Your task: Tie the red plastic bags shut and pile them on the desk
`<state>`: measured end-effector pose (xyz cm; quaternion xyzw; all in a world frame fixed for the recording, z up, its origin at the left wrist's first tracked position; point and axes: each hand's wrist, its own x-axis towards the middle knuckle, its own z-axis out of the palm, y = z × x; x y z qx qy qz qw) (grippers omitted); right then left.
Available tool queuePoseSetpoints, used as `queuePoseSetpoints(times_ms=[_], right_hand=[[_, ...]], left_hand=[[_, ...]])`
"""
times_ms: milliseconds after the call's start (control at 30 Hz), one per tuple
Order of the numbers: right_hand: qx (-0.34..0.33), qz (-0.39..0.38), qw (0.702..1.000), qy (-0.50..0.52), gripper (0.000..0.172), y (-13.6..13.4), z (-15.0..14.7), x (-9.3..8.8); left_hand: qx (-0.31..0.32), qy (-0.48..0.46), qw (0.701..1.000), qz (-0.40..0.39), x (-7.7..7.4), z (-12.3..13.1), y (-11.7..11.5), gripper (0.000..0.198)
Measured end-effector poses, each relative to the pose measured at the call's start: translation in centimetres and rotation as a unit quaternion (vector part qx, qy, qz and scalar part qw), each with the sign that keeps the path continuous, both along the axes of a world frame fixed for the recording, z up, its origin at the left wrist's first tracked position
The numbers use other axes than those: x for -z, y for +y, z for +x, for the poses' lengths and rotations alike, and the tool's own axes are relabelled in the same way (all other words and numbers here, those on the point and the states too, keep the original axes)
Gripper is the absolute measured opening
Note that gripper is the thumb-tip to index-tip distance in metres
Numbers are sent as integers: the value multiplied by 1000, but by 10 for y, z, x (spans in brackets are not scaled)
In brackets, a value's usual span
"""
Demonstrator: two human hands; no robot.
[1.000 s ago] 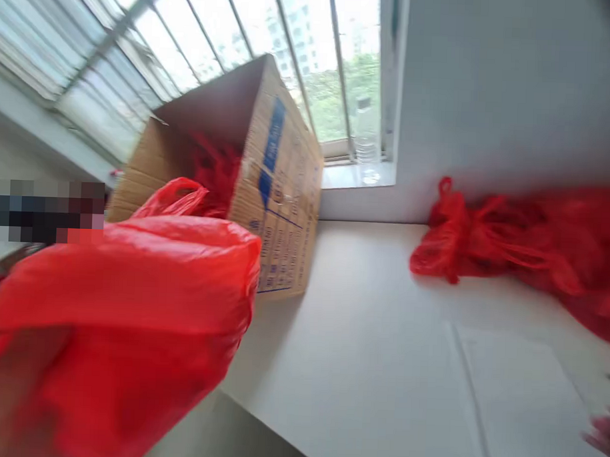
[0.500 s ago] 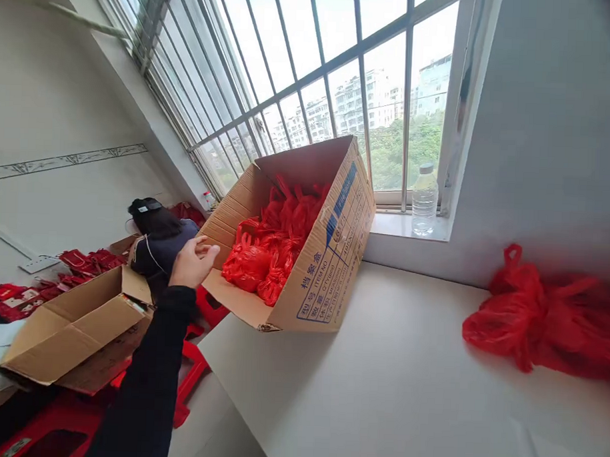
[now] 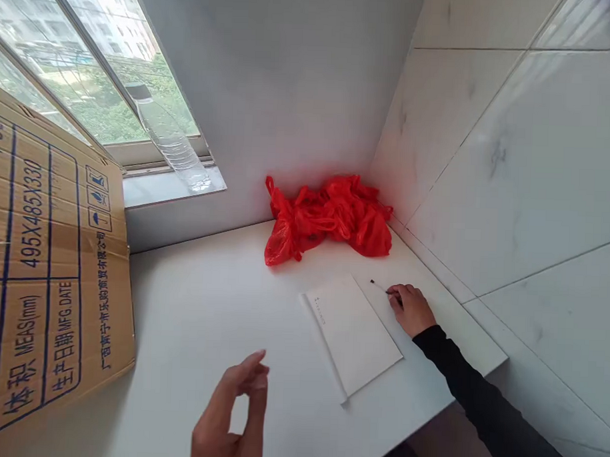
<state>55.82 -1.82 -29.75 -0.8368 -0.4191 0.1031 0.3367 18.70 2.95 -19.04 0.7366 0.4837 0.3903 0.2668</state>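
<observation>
On the white table [image 3: 197, 305], my right hand [image 3: 413, 311] is closed round a thin pen [image 3: 380, 286], whose dark end points away to the left. Just left of that hand lies a white notepad [image 3: 355, 343], its left edge folded over, with small marks near the top left that I cannot read. My left hand [image 3: 233, 406] hovers over the near part of the table, left of the notepad. Its fingers are bent, with a gap between thumb and index finger and nothing visible in it.
Red plastic bags [image 3: 330, 219] are heaped against the wall at the back. A large printed cardboard box [image 3: 58, 273] stands at the left. A clear plastic bottle [image 3: 170, 140] is on the window sill [image 3: 173, 194]. A tiled wall [image 3: 527, 183] borders the right side.
The view has swung right and down from the box's open side to the notepad. My left hand has left the box's flap; my right hand has come into view, with the pen.
</observation>
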Motion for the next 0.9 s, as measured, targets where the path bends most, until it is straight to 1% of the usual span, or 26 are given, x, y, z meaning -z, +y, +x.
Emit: queuePoseSetpoints(times_ms=[100, 133, 200, 233, 267, 300, 333, 367, 400, 467, 533, 567, 600, 633, 667, 700, 733, 767, 833, 900], right_hand=[[-43, 35, 993, 103, 33, -6, -21, -26], [-65, 46, 987, 143, 36, -10, -32, -37], [-122, 63, 966, 218, 36, -19, -57, -58], [-159, 74, 947, 268, 33, -23, -70, -67], [-196, 93, 908, 360, 29, -26, -83, -74], [-212, 107, 875, 421, 28, -29, -94, -79], [-219, 115, 852, 461, 27, -31, -103, -81], [-220, 112, 845, 474, 27, -33, -110, -80], [-224, 95, 855, 458, 27, -34, -114, -78], [-258, 32, 878, 401, 28, -38, -114, -68], [-294, -21, 878, 377, 37, -39, -104, -57], [-285, -17, 878, 384, 43, -39, -97, -52], [-253, 14, 883, 396, 47, -37, -89, -47], [-205, 62, 891, 400, 48, -33, -81, -44], [-163, 107, 896, 398, 47, -28, -74, -41], [-139, 135, 899, 393, 44, -22, -69, -38], [-142, 137, 902, 384, 39, -15, -66, -35], [-166, 113, 906, 373, 33, -7, -65, -32], [-222, 42, 910, 347, 20, 9, -69, -26], [-236, 13, 917, 320, 12, 22, -77, -19]], left_hand=[[95, -15, 991, -97, 22, 43, -26, 25], [119, -21, 986, -113, 28, 59, -32, 26], [160, -20, 979, -128, 36, 86, -43, 33], [171, -22, 976, -134, 40, 96, -47, 35], [173, -27, 974, -144, 43, 104, -50, 34], [172, -31, 972, -155, 46, 109, -53, 30], [172, -28, 972, -159, 49, 111, -54, 24], [177, -16, 972, -154, 54, 110, -55, 20], [185, 0, 973, -141, 58, 109, -56, 18], [209, 35, 972, -103, 70, 102, -58, 18], [223, 48, 970, -80, 81, 91, -61, 20], [220, 51, 971, -74, 85, 85, -63, 22], [214, 59, 973, -66, 89, 78, -65, 23], [204, 66, 975, -58, 92, 72, -67, 25], [192, 69, 978, -49, 95, 66, -69, 27], [178, 70, 981, -35, 99, 60, -71, 30], [165, 68, 984, -15, 103, 57, -73, 31], [151, 67, 986, 10, 108, 55, -74, 32], [134, 84, 985, 69, 120, 57, -78, 30], [136, 120, 977, 113, 133, 65, -80, 21]])
